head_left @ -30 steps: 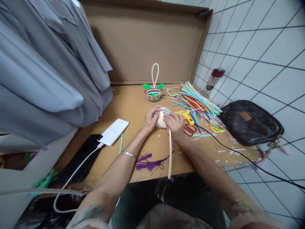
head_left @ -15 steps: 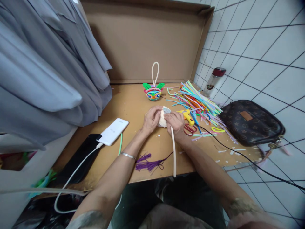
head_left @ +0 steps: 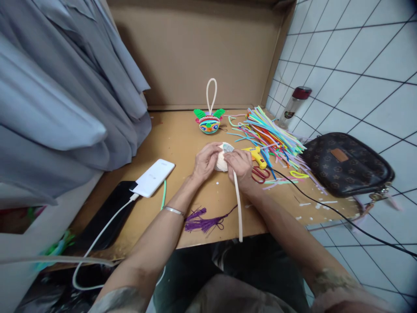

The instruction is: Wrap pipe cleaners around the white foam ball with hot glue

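Observation:
Between my two hands is a cream-coloured ball [head_left: 221,162] with a pale bluish patch near its top. My left hand [head_left: 206,161] is closed around its left side. My right hand [head_left: 239,166] presses its fingers on the right side, where a long cream pipe cleaner strip [head_left: 238,204] hangs down toward the table's front edge. Whether the strip is joined to the ball is hidden by the fingers. Beyond the ball stands a colourful animal-head ornament [head_left: 209,124] with green ears and a white loop. Below my hands lies a purple tassel [head_left: 203,223].
Right of my hands lie a yellow glue gun [head_left: 258,157], red-handled scissors [head_left: 260,174] and a pile of coloured pipe cleaners [head_left: 275,132]. Farther right are a brown bag [head_left: 348,165] and a bottle [head_left: 295,104]. A white power bank [head_left: 154,178] and black phone [head_left: 112,217] lie left.
The view has shifted slightly. Both hands stay on the ball, with only small finger movement; the strip still hangs from the right hand.

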`<state>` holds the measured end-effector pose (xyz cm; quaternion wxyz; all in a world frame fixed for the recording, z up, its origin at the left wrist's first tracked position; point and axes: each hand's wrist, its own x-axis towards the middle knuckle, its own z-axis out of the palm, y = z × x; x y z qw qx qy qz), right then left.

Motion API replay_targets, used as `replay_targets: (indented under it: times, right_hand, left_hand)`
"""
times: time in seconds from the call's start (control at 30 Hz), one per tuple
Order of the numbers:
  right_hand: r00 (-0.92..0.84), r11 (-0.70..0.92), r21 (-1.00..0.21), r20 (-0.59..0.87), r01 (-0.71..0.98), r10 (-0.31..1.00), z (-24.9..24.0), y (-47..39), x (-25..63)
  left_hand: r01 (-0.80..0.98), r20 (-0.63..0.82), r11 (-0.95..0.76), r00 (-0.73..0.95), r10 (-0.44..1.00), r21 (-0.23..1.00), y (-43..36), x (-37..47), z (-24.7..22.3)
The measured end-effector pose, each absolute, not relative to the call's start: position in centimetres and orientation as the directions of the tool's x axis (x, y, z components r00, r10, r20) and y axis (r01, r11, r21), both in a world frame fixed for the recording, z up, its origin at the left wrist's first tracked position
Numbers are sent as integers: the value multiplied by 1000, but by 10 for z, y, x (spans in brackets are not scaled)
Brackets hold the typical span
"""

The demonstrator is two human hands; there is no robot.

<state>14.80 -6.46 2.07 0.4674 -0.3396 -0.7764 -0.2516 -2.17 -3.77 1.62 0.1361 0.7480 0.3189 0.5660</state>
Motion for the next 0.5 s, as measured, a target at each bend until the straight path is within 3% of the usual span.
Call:
replay_targets:
  times: [0.17, 0.5]
  right_hand:
    - [-323, 652, 25, 883, 758, 341, 17, -63, 147]
    - [-326, 638, 41, 883, 769, 336, 17, -63, 148]
  left_hand:
    - [321, 760, -760, 157, 631, 565, -37, -22, 15]
    - [322, 780, -781, 166, 604, 536, -35, -22, 12]
